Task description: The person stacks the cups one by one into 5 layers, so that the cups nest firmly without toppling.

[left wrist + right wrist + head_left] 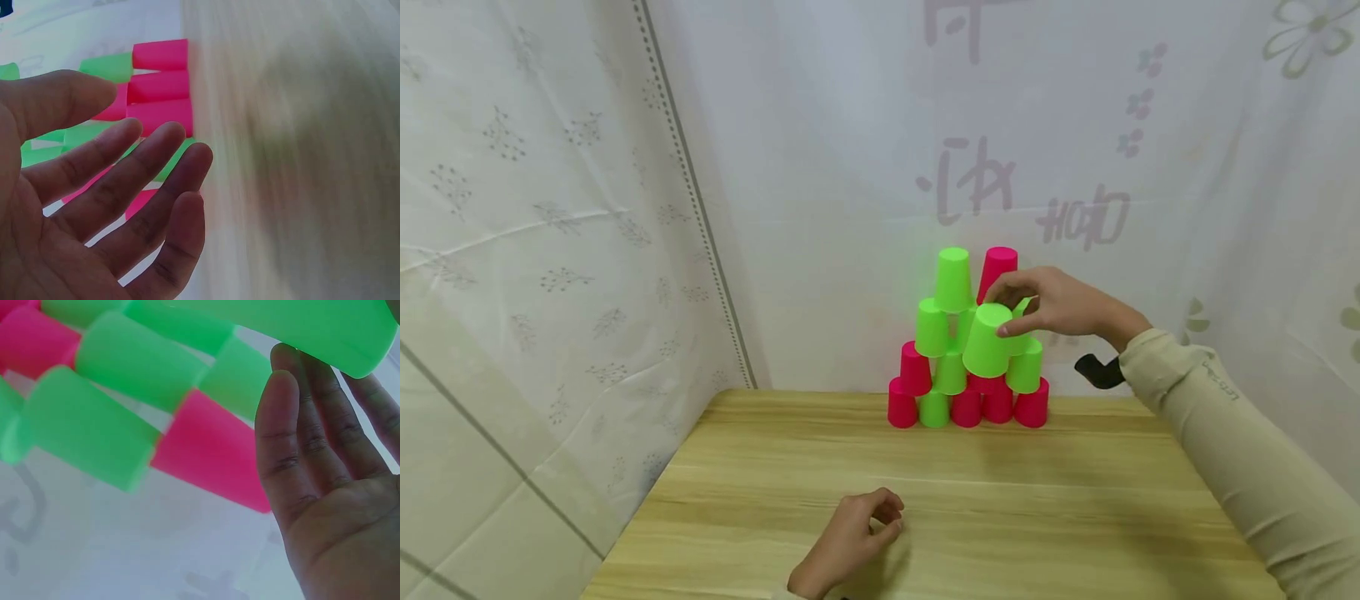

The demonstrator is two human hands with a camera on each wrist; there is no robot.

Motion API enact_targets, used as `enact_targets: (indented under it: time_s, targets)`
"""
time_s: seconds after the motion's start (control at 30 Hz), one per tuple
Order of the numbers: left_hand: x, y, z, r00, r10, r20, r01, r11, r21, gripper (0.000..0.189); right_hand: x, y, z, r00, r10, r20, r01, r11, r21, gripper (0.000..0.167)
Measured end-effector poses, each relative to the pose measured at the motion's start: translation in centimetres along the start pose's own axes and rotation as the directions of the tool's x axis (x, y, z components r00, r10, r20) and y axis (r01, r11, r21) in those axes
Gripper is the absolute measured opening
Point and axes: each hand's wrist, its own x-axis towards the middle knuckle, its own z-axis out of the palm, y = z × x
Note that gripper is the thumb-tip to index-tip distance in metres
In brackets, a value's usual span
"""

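My right hand pinches an upside-down green cup between thumb and fingers, in front of a stepped stack of upside-down cups. On the stack's top row stand a green cup and a pink cup side by side. Below come rows of green and pink cups, partly hidden by the held cup. In the right wrist view, the green cup lies against the fingertips. My left hand hovers low over the table, fingers loosely bent with nothing in them; its palm shows in the left wrist view.
The stack's bottom row, with a pink cup at its left end, stands near the back edge of a wooden table. A printed white curtain hangs behind, and another patterned cloth hangs along the left side.
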Motion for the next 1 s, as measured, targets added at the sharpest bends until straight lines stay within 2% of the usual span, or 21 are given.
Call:
enact_targets:
  time_s: [0.17,0.4,0.63,0.8,1.0]
  targets:
    - [0.1,0.1,-0.5,1.0,0.001,-0.004,-0.001,1.0,0.001,0.013,0.9,-1.4,-2.3,0.999,0.025,-0.023,-0.026,0.999,-0.042,0.032]
    - [-0.1,-0.1,-0.6,0.999,-0.011,0.035,0.011,1.0,0.002,0.013,2.5,-3.6,-5.3,0.998,0.04,-0.056,-0.046,0.993,-0.106,0.036]
    - [-0.3,0.1,-0.9,0.999,-0.017,0.04,0.017,1.0,-0.003,0.013,3.8,-4.9,-8.1,0.981,0.08,-0.176,-0.109,0.981,-0.162,0.042]
    - [-0.1,0.0,-1.2,0.999,0.001,0.041,-0.002,1.0,0.026,0.013,5.0,-5.2,-8.8,0.959,0.125,-0.255,-0.166,0.975,-0.147,0.047]
    - [-0.3,0.0,-1.3,0.999,-0.011,0.035,0.011,1.0,0.007,0.013,6.6,-5.0,-8.1,0.939,0.162,-0.303,-0.209,0.969,-0.129,0.051]
